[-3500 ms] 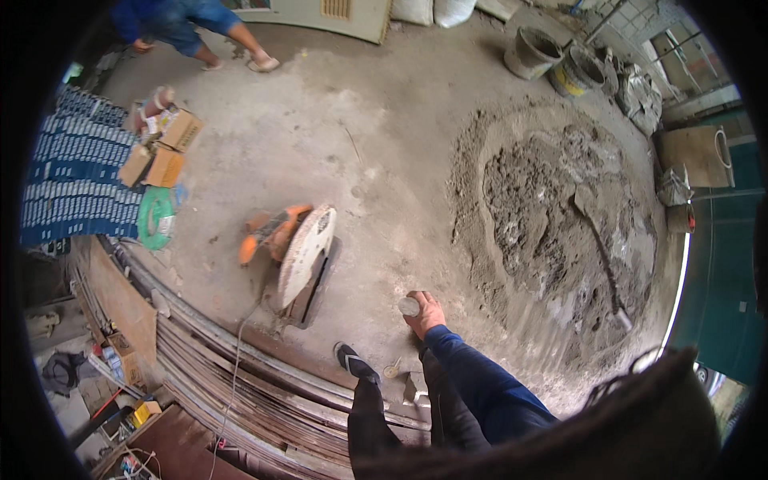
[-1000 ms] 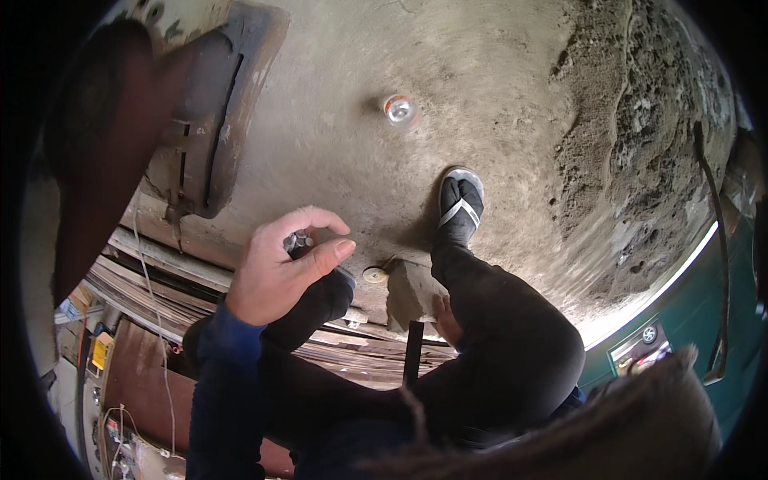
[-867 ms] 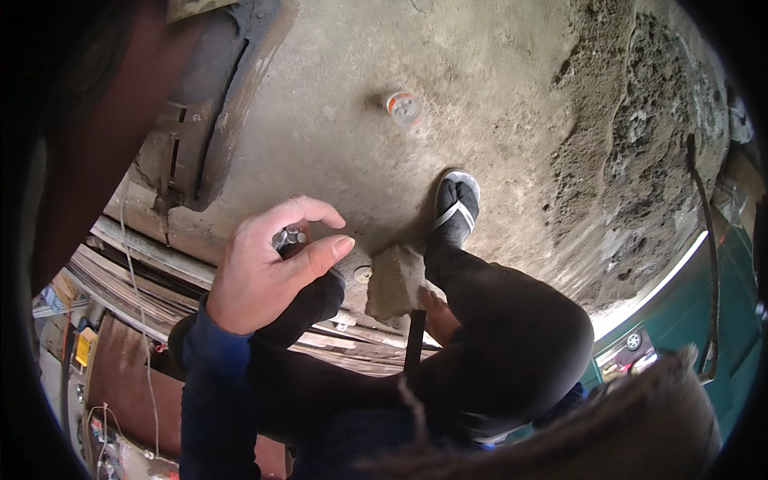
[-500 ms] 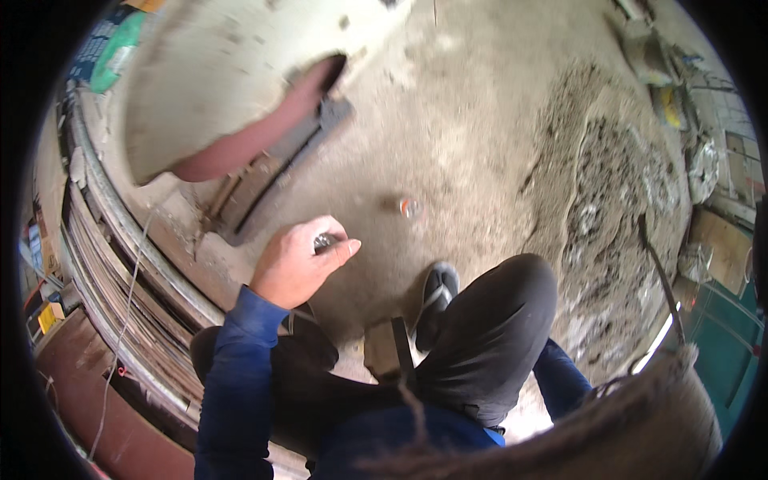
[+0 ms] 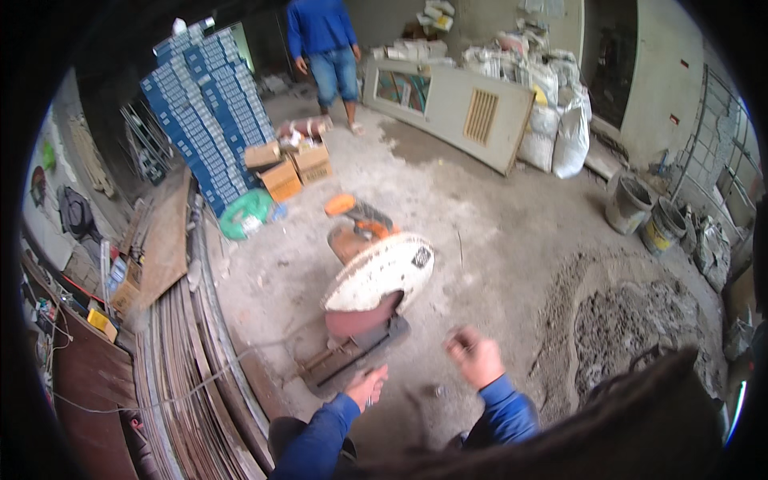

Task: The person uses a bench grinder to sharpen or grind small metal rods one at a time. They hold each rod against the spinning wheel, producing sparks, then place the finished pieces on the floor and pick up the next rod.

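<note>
Head cam: saw base point(image 5: 354, 357) nr L hand point(image 5: 368, 386), long axis up-R

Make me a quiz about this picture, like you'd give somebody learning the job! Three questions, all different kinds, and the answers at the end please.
1. True or false: the small clear container is in the right hand.
2. Pick one. The round guard on the saw is mostly: A) green, B) white, C) blue.
3. Fill in: the grey heap lies toward the ____ side of the picture.

Key:
1. False; it is on the floor, apart from that hand.
2. B
3. right
</note>
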`<state>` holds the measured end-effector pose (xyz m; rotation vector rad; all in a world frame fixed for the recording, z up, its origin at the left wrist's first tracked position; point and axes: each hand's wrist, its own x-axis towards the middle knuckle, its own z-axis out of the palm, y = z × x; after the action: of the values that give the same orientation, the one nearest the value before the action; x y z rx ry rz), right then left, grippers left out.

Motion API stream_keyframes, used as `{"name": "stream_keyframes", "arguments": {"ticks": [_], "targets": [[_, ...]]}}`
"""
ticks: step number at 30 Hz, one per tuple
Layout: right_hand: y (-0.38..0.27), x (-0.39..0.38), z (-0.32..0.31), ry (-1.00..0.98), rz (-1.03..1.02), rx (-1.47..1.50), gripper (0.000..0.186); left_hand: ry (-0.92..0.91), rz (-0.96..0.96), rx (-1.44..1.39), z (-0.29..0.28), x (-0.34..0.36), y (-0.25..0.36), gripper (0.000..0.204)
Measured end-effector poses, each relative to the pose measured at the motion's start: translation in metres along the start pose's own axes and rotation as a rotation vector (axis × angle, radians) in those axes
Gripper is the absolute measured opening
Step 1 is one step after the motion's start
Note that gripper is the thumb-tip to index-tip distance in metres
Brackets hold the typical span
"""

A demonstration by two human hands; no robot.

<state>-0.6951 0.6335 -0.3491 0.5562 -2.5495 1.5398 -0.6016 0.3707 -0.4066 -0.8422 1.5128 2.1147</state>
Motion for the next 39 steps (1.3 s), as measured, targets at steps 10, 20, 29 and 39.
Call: {"name": "stream_keyframes", "arguments": {"ticks": [10, 20, 29, 39], "targets": [[0.084, -0.196, 0.209, -1.528, -0.156, -0.615, 0.037, 0.153, 0.183, -0.103, -0.013, -0.031, 0.010, 0.029], [0.058, -0.286, 0.196, -1.809, -0.071, -0.455, 0.033, 0.045, 0.202, -0.277, -0.018, -0.044, 0.045, 0.028], [0.034, -0.296, 0.215, -2.078, 0.160, -0.482, 0.030, 0.173, 0.118, -0.381, -0.059, -0.039, 0.080, 0.028], [0.022, -0.364, 0.276, -2.141, -0.205, -0.103, 0.029, 0.205, 0.079, -0.396, -0.065, -0.045, 0.070, 0.028]]}}
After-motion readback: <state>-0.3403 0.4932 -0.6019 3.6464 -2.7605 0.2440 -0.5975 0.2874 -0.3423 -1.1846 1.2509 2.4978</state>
